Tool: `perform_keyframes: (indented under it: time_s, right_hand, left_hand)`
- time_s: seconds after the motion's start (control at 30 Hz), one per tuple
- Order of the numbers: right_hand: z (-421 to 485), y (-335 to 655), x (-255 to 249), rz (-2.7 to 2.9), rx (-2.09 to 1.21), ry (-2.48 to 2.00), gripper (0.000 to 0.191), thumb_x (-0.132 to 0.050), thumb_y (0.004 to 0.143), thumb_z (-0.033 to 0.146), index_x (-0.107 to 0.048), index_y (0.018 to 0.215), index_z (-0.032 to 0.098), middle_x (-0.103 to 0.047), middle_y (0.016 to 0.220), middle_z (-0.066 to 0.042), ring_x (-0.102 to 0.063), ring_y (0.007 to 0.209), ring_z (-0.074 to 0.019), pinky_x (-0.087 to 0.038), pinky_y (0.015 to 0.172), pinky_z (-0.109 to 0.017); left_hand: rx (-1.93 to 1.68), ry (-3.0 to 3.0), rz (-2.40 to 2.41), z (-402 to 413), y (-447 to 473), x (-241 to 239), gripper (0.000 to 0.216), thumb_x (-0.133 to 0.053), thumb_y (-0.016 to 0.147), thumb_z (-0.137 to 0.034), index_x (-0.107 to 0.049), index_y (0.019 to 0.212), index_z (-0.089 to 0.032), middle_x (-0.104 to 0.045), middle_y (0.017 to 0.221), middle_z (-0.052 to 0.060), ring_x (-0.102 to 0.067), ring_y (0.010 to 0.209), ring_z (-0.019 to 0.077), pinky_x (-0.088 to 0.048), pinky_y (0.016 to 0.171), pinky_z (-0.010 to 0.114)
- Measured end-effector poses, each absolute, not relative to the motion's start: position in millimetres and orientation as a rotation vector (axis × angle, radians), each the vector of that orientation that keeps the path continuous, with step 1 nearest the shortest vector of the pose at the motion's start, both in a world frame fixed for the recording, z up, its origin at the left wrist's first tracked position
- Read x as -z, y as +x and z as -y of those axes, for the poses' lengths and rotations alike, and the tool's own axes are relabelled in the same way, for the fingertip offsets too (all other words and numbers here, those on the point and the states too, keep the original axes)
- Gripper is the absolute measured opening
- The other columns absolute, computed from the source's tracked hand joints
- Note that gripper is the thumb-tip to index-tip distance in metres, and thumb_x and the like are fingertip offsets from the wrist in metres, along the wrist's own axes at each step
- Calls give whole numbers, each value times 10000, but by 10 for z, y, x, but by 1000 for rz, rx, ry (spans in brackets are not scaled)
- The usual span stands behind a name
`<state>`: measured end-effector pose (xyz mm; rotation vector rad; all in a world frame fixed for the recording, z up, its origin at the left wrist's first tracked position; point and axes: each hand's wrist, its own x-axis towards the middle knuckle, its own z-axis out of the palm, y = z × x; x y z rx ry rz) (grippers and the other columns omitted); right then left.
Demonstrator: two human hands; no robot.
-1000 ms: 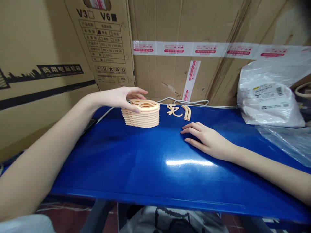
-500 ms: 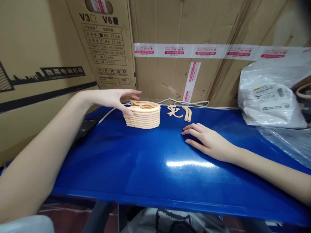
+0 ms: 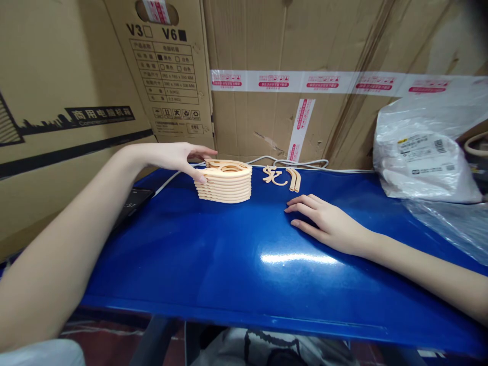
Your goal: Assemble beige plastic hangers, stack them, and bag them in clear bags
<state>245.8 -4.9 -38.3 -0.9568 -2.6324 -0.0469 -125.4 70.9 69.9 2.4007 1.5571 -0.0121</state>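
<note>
A stack of peach-coloured curved plastic pieces [image 3: 224,184] stands on the blue table [image 3: 213,254] toward the back. My left hand [image 3: 179,156] hovers at the stack's left top edge, fingers spread, thumb tip touching the top piece. Flat on the table right of centre rests my right hand [image 3: 328,223], palm down, fingers apart and holding nothing. Just beyond its fingertips lie a few loose peach pieces [image 3: 281,176].
Cardboard boxes [image 3: 267,76] wall in the back and left of the table. A white cable [image 3: 305,162] runs along the back edge. A plastic bag with labels [image 3: 423,157] sits at the right. A dark phone [image 3: 131,201] lies at the table's left edge.
My left hand has drawn back leftward from the top of the stack, letting go and opening its fingers. The right hand has stayed put.
</note>
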Motion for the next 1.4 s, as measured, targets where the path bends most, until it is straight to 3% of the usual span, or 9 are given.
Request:
perform_keyframes:
  time_s: [0.23, 0.43, 0.53, 0.63, 0.8, 0.97, 1.2, 1.4]
  right_hand:
    - [49, 2462, 380, 2633, 43, -961, 335, -407, 987, 385, -628, 1148, 192, -629, 1205, -117, -571, 1126, -245, -495, 971, -441]
    - [56, 2461, 368, 2626, 13, -958, 330, -406, 985, 392, -627, 1151, 212, -629, 1203, -113, -570, 1127, -253, -493, 970, -465]
    - [54, 2459, 377, 2628, -4, -963, 329, -405, 988, 389, -618, 1154, 202, -623, 1211, -113, -561, 1129, -246, -481, 980, -453]
    - [28, 2472, 401, 2583, 3, -1017, 321, -434, 978, 401, -604, 1150, 191, -625, 1200, -112, -555, 1113, -249, -465, 981, -453]
    - [-99, 2552, 421, 2415, 130, -1166, 307, -465, 960, 400, -595, 1124, 175, -643, 1148, -118, -565, 1054, -273, -456, 950, -483]
    - [-283, 2609, 351, 2441, 241, -1341, 365, -464, 941, 447, -583, 1165, 185, -613, 1175, -133, -593, 1074, -303, -479, 922, -483]
    - [-711, 2453, 169, 2379, 500, -1650, 506, -342, 963, 529, -562, 1169, 122, -621, 1113, -203, -612, 1068, -352, -494, 846, -439]
    - [-1006, 2313, 97, 2287, 327, -1985, 595, -373, 933, 588, -502, 1230, 88, -658, 1139, -254, -650, 1011, -379, -476, 753, -419]
  left_hand:
    - [-108, 2418, -1477, -640, -1260, -680, 921, -687, 749, -567, -279, 1506, -239, -460, 1496, 36, -449, 1320, 237, -313, 1120, 399]
    - [-423, 2413, -1496, -536, -1124, -710, 842, -592, 832, -625, -271, 1506, -235, -336, 1568, 52, -370, 1385, 271, -304, 1132, 424]
    - [-853, 2572, -1453, -394, -884, -722, 673, -495, 914, -582, -380, 1451, -193, -414, 1510, 73, -394, 1360, 274, -309, 1129, 413]
    - [-1096, 2864, -1416, -178, -556, -655, 485, -511, 931, -462, -525, 1313, -164, -558, 1326, 82, -505, 1231, 270, -364, 1078, 411]
    - [-665, 3277, -1140, 138, -50, -265, 331, -420, 976, -298, -607, 1176, -111, -630, 1170, 124, -572, 1112, 260, -462, 955, 381]
    - [-381, 3293, -969, 158, 116, 185, 357, -425, 984, -306, -583, 1225, -96, -593, 1300, 151, -580, 1137, 269, -491, 922, 378]
    - [-338, 3171, -918, -4, 57, 349, 403, -380, 1008, -362, -579, 1251, -110, -602, 1286, 131, -590, 1148, 247, -490, 938, 370]
    - [-312, 3184, -927, -2, 67, 338, 407, -364, 1012, -363, -569, 1259, -114, -597, 1295, 122, -583, 1147, 235, -477, 953, 350]
